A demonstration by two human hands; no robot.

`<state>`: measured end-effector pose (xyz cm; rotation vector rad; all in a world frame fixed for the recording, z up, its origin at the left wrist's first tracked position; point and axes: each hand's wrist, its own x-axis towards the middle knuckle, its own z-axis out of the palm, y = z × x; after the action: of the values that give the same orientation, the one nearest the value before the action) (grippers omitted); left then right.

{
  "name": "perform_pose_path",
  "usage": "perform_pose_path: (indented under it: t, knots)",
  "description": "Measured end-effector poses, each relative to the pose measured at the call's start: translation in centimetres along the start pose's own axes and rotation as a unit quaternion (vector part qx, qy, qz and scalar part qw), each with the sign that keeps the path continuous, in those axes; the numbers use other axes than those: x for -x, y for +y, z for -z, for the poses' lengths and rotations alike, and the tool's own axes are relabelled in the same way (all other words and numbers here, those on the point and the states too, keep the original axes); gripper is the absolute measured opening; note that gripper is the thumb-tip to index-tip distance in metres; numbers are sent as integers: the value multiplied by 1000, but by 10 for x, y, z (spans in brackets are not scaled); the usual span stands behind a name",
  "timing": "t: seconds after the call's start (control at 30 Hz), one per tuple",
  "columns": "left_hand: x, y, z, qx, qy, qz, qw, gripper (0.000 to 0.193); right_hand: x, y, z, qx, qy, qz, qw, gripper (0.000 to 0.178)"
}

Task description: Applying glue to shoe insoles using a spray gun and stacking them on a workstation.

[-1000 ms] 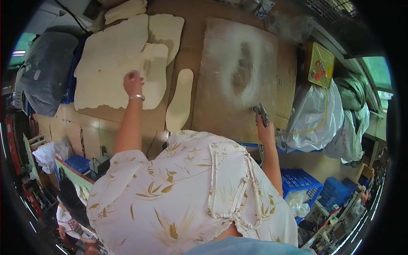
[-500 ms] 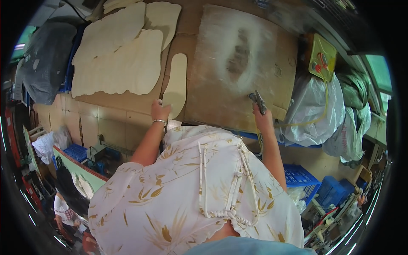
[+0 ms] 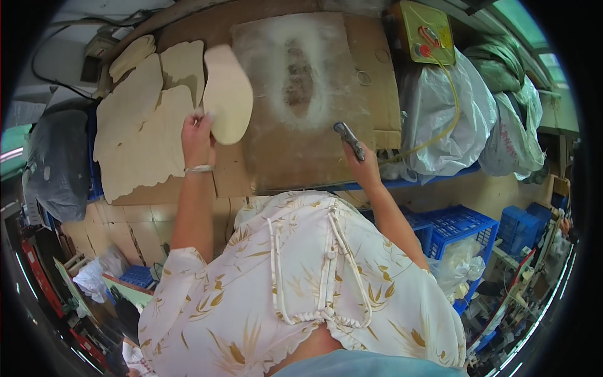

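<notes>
My left hand [image 3: 197,139] pinches the edge of a cream insole [image 3: 230,94] between thumb and fingers. The insole is lifted, its broad flat face toward me. My right hand [image 3: 365,168] is closed around a small metal spray gun [image 3: 348,139], whose nozzle points away from me over the near right of a brown sheet [image 3: 264,151]. A powdery white ring of overspray [image 3: 321,94] on that sheet surrounds a darker, sole-shaped patch [image 3: 297,75]. Left of the insole lie stacks of overlapping cream insoles [image 3: 144,138].
A yellow-green metal can [image 3: 408,25] stands at the far right, with a yellow hose [image 3: 453,113] running from it toward the spray gun. White plastic bags [image 3: 433,119] sit beside the sheet. A dark bag [image 3: 59,163] lies at far left, and blue crates [image 3: 461,220] stand below right.
My left hand has taken hold of the single insole and raised it off the cardboard. My right hand still grips the spray gun. The whole view has shifted.
</notes>
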<state>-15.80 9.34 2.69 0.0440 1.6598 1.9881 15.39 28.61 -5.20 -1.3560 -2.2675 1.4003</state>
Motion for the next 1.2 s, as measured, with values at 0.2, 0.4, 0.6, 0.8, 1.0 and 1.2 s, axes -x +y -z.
perform_pose_path:
  t: [0.2,0.4,0.6,0.8,1.0,1.2]
  knots:
    - [-54,-54,-95,141,-54,-6,989,20,38,13,12,-119,103,40,987,22]
    - [-67,-145,-114,148,-27,129,980,15,64,17,20,-118,124,15,985,22]
    - [-62,-183,-93,121,-13,134,983,14,71,23,21,-115,145,9,983,22]
    - [-49,-181,-81,17,-5,231,973,22,59,-5,29,-106,101,28,989,21]
    - [-11,-160,-76,-31,-58,318,946,21,40,-88,45,-120,48,31,991,24]
    - [-8,-173,-65,-31,-52,349,935,26,15,-146,41,-77,35,128,988,21]
